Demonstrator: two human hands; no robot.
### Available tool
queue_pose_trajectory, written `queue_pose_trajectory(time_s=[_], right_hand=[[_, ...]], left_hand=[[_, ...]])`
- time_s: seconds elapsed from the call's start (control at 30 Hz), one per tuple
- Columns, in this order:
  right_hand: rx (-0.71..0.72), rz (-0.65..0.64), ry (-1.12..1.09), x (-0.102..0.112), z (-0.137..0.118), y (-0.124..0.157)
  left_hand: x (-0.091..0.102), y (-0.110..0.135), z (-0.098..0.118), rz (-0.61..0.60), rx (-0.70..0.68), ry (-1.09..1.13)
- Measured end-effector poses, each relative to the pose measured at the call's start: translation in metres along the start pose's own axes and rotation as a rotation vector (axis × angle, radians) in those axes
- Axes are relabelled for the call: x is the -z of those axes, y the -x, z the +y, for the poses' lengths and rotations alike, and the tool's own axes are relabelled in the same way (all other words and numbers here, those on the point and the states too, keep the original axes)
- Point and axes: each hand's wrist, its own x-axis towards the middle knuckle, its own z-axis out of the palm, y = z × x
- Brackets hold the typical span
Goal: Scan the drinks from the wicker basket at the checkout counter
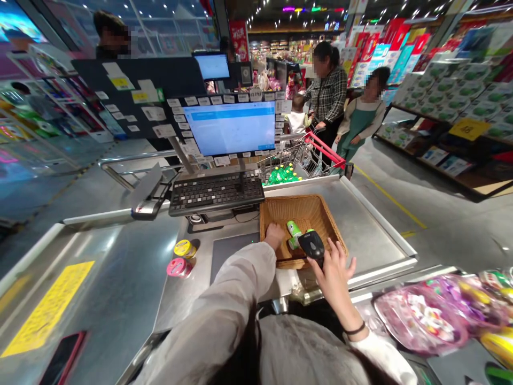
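Green containers [294, 229] are left in the basket [326, 214], by the worktop's [366, 216] near edge.
Yellow jar [184, 248] and pink jar [178, 267] are already outside. Left fingers [277, 232] curl, grip unclear; right fingers [331, 254] spread beside the scanner [312, 245].

The metal tabletop [372, 214] carries a wicker basket [335, 224], a yellow tub [184, 248], a pink tub [178, 267], a red-edged smartphone [62, 359] and a yellow sticker [50, 307].

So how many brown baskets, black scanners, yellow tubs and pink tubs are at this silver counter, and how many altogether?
Brown basket: 1
Black scanner: 1
Yellow tub: 1
Pink tub: 1
Total: 4
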Motion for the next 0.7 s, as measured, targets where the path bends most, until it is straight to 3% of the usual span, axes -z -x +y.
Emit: queue_pose_trajectory(time_s=[0.13,0.23,0.33,0.43,0.57,0.7], right_hand=[[-0.009,0.017,-0.014,-0.001,0.002,-0.002],[-0.006,0.037,-0.03,-0.003,0.004,-0.002],[0.011,0.045,-0.058,-0.001,0.004,-0.001],[0.041,0.053,-0.109,0.004,-0.002,-0.001],[0.12,0.024,-0.161,0.012,-0.017,0.003],[0.225,-0.029,-0.202,0.016,-0.036,0.009]], left_hand=[[0.021,0.015,0.005,0.084,-0.046,-0.006],[0.039,0.039,0.004,0.188,-0.078,0.009],[0.053,0.074,-0.002,0.368,-0.096,0.108],[0.061,0.116,-0.013,0.598,-0.116,0.341],[0.061,0.173,-0.029,0.708,-0.075,0.61],[0.044,0.222,-0.046,0.786,0.011,0.812]])
